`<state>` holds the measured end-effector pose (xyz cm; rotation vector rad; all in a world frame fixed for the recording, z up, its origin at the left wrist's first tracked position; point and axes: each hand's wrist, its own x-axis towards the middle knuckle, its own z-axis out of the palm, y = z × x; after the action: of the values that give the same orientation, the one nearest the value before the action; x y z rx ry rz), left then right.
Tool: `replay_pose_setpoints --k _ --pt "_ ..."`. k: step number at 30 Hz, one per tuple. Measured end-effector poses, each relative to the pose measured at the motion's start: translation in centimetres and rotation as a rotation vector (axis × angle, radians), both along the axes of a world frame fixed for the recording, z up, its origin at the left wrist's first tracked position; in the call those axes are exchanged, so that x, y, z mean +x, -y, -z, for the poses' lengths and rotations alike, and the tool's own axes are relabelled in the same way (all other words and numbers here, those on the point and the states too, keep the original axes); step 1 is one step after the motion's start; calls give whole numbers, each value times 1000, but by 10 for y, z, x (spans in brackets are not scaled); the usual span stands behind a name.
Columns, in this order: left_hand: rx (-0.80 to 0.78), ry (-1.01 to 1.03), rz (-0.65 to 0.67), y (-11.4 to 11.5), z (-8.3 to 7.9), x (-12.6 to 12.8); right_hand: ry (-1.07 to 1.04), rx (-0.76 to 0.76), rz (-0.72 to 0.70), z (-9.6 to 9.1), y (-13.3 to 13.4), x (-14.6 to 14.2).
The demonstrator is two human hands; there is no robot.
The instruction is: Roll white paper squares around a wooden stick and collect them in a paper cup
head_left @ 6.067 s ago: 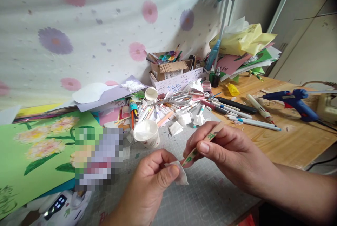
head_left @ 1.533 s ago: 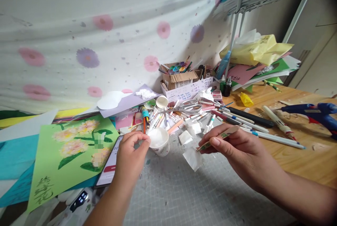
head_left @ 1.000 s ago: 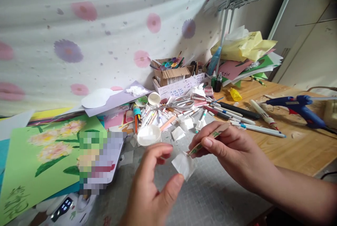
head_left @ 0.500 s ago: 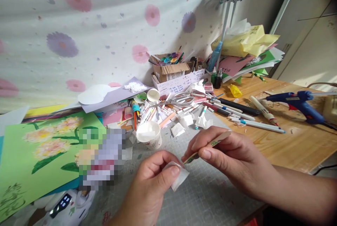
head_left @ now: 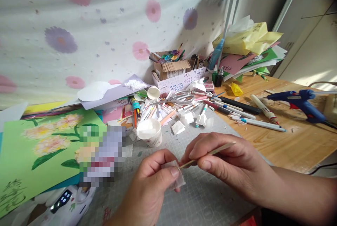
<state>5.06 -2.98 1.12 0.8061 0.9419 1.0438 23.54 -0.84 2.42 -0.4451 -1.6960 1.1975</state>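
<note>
My left hand (head_left: 155, 180) pinches a small piece of thin white paper (head_left: 177, 181) between thumb and fingers. In my right hand (head_left: 223, 163) is a flat wooden stick (head_left: 219, 148), turned nearly edge-on and held between thumb and fingertips. The stick's lower end meets the paper's upper right edge, close to my left fingertips; whether the paper wraps around it I cannot tell. Both hands are above the grey cutting mat (head_left: 210, 201). Behind my left hand stands a white paper cup (head_left: 149, 133) with white paper in it. Several folded white paper pieces (head_left: 178, 127) lie beyond.
At left lies a green flower picture (head_left: 15, 148), with a white device (head_left: 71, 205) below it. Markers (head_left: 258, 122) and a blue glue gun (head_left: 297, 101) rest on the wooden table at right. Scissors (head_left: 184, 97) and a cardboard box (head_left: 172, 70) are at the back.
The stick has rotated from showing its printed flat face to nearly edge-on, and its end now touches the paper. The paper has tilted in my left hand. The view has shifted slightly.
</note>
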Motion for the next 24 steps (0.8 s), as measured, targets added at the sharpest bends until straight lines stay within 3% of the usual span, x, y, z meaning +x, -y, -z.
replay_pose_setpoints --k 24 --pt "-41 -75 -4 2 -5 0 15 37 -5 1 -2 0"
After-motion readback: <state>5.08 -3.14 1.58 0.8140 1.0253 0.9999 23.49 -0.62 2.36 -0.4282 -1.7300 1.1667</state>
